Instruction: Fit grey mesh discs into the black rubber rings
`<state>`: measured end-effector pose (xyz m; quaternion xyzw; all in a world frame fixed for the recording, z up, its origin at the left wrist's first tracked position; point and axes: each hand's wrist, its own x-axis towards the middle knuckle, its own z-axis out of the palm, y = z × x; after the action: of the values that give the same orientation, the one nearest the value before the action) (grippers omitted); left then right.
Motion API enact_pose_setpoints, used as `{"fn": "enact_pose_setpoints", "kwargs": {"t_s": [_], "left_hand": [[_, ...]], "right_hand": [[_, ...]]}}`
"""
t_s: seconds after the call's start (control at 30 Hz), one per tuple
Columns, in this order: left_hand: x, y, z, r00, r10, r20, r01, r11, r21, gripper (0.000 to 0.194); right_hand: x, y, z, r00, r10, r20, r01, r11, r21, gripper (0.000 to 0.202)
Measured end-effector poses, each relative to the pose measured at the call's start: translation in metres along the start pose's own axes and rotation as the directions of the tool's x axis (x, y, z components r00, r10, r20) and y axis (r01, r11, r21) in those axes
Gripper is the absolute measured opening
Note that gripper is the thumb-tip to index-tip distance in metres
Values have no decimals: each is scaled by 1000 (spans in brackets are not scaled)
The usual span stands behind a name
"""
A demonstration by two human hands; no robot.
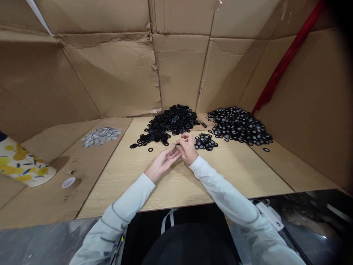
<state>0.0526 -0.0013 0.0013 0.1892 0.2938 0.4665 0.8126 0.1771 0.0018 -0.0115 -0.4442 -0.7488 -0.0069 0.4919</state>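
Note:
My left hand [164, 161] and my right hand [188, 148] meet over the middle of the table. Between their fingertips is a small black ring [177, 145], partly hidden by the fingers. The left palm is turned up with its thumb and fingertips against the ring; the right hand pinches it from the other side. Just beyond the hands lies a heap of black rings [176, 119]. Beside my right hand sits a small pile of black rings with grey centres [205, 141]. One loose black ring [150, 149] lies left of my hands.
A large heap of grey-centred rings [239, 125] lies at the back right, and a pile of flat grey discs [101, 137] at the left. A tape roll [68, 182] and a flower-patterned container [26, 163] are at far left. Cardboard walls [116, 73] surround the table.

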Motion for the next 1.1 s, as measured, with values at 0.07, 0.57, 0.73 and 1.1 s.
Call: {"fn": "enact_pose_setpoints", "kwargs": {"t_s": [0.07,0.57,0.73,1.1], "left_hand": [[1,-1,-1,1000,18,-3,-18,1000,21,16],[-4,10,-3,897,436,64,-429,830,355,26],[-3,6,-4,939,343,-6,-332,912,242,20],[-9,0,4,755,655,21,-578,651,493,18]], "right_hand": [[0,1,0,1000,-14,-6,13,1000,-24,15],[5,9,3,938,286,197,-346,715,608,26],[4,10,5,932,301,201,-360,716,598,24],[1,2,10,951,302,-64,-278,928,248,7]]}}
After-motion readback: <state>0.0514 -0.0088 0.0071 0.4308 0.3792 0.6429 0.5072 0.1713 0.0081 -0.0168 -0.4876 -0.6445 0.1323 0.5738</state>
